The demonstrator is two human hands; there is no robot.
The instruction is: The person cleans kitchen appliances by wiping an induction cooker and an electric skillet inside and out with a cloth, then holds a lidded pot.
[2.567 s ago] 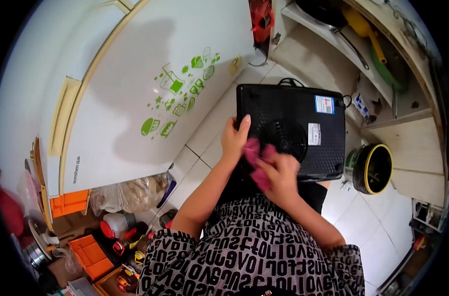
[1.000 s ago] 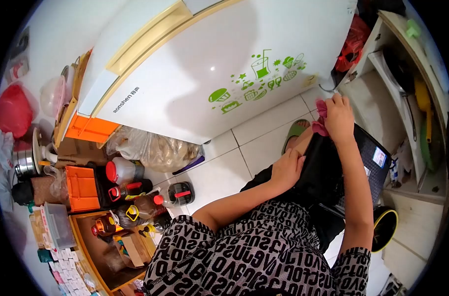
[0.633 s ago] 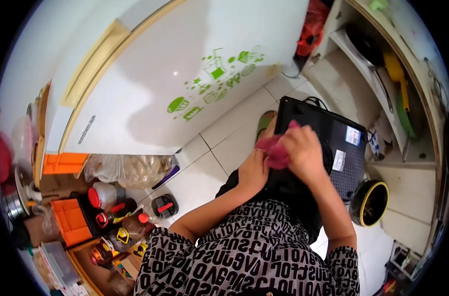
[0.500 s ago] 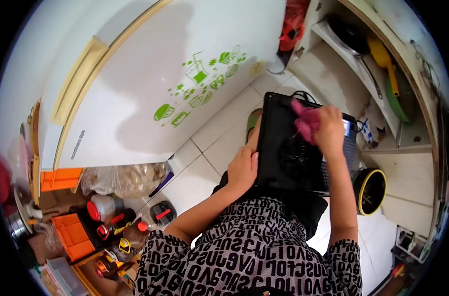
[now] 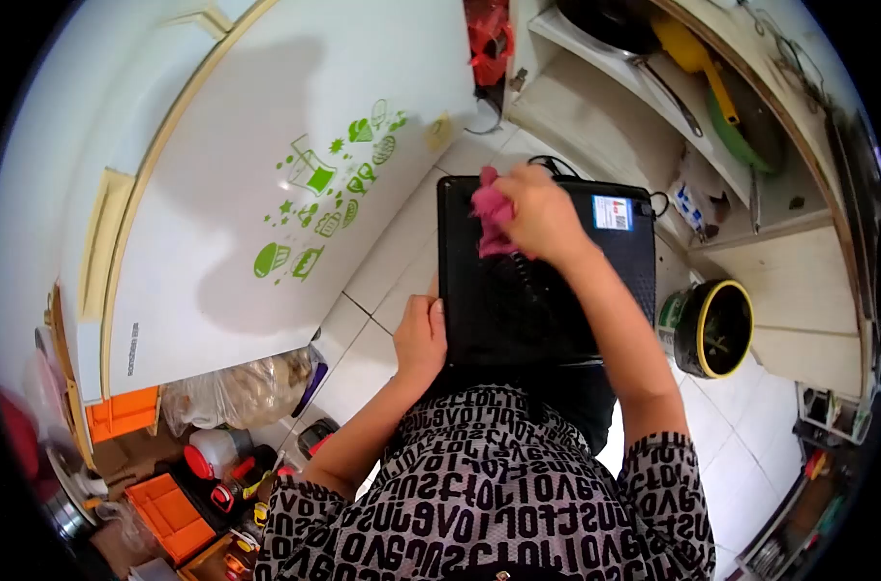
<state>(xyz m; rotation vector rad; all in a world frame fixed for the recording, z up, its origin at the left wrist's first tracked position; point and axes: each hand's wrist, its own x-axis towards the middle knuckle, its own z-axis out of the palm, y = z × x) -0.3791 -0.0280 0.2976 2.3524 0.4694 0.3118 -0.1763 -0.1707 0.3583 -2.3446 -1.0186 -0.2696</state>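
A black flat appliance [image 5: 547,320] with a label at its upper right lies over my lap. My right hand [image 5: 540,215] is closed on a crumpled pink cloth [image 5: 494,213], which rests on the upper left part of the black surface. At the appliance's left edge, my left hand [image 5: 422,341] grips the side, thumb at the rim. A dark cord [image 5: 556,167] shows behind the far edge.
The white fridge door [image 5: 237,174] with green stickers stands at the left. An open cabinet [image 5: 605,116] holds pans at the right, near a black bucket with a yellow rim [image 5: 725,329]. Orange crates [image 5: 169,515] and tools fill the lower left.
My right hand has moved left across the appliance with the pink cloth, uncovering the label. My left hand still holds the left edge. The whole view has shifted.
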